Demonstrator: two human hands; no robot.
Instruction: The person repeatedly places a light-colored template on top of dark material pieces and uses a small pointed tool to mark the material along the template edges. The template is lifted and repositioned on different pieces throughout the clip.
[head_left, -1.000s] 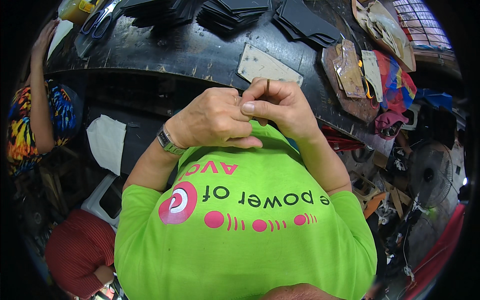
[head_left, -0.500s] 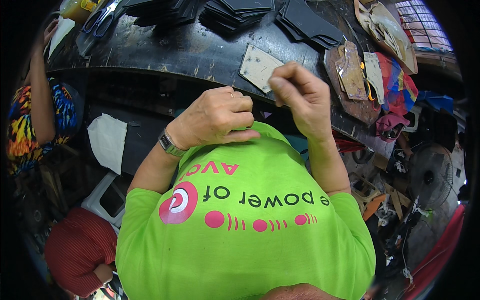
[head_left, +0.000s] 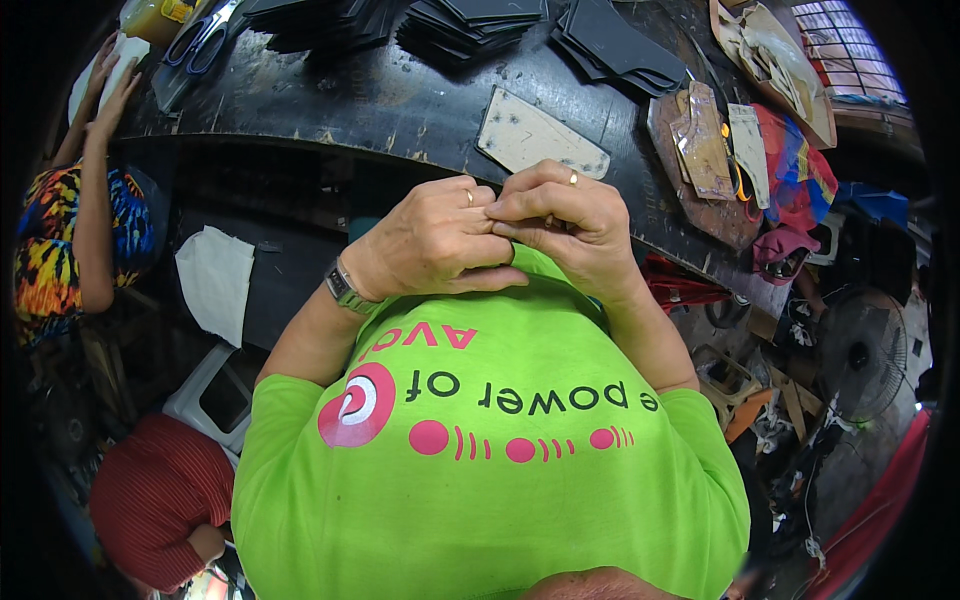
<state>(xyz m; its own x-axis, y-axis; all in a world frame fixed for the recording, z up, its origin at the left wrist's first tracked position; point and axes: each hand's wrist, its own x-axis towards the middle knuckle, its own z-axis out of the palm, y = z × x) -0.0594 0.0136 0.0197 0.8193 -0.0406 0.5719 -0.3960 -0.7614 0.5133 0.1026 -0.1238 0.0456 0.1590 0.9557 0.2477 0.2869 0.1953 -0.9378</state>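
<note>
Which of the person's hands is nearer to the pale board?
Right. The right hand is just below the pale board in view; the left hand is farther, below and leftward.

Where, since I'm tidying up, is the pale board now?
In the head view, the pale board lies slightly right of centre on the black table, just beyond the right hand.

Right hand [head_left: 570, 215] back against left hand [head_left: 432, 240], co-worker's second hand [head_left: 117, 100] showing

Scissors [head_left: 209, 24] and a yellow container [head_left: 150, 22] occupy the upper left of the surface [head_left: 300, 108], a white sheet [head_left: 213, 285] lies near a grey plastic frame [head_left: 190, 400] at the left, and a caged fan [head_left: 858, 355] stands at the right.
</note>
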